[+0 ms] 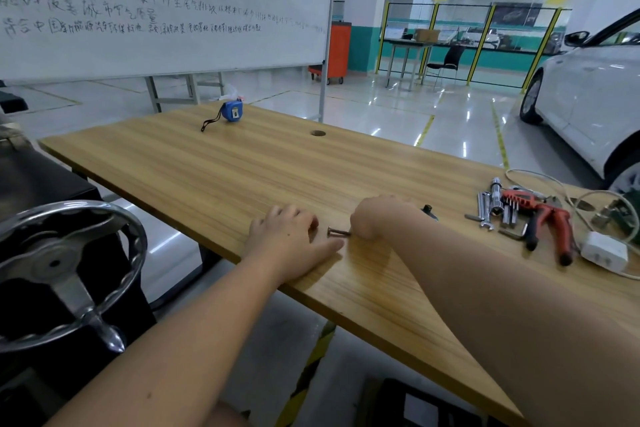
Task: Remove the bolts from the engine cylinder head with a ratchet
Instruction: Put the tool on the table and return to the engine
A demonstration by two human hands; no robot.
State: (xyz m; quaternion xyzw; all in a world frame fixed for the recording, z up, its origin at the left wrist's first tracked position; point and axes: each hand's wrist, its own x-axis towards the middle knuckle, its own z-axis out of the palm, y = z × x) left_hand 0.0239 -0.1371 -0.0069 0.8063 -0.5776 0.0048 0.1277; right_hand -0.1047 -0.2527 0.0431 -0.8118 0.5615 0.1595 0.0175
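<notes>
A dark bolt (pixel 337 231) lies on the wooden table (pixel 225 166) near its front edge, head pointing left. My right hand (pixel 377 215) is curled over and pinches the bolt's right end. My left hand (pixel 291 239) rests on the table just left of the bolt, fingers loosely bent, thumb stretched toward it, holding nothing. A dark tool tip (pixel 429 212) sticks out from behind my right hand; I cannot tell whether it is the ratchet. No cylinder head is in view.
To the right lie sockets and wrenches (pixel 498 208), red-handled pliers (pixel 550 218) and a white charger (pixel 604 251) with its cable. A blue tape measure (pixel 231 111) sits at the table's back. A chrome handwheel (pixel 65 274) stands at the left, a white car (pixel 588 97) on the right.
</notes>
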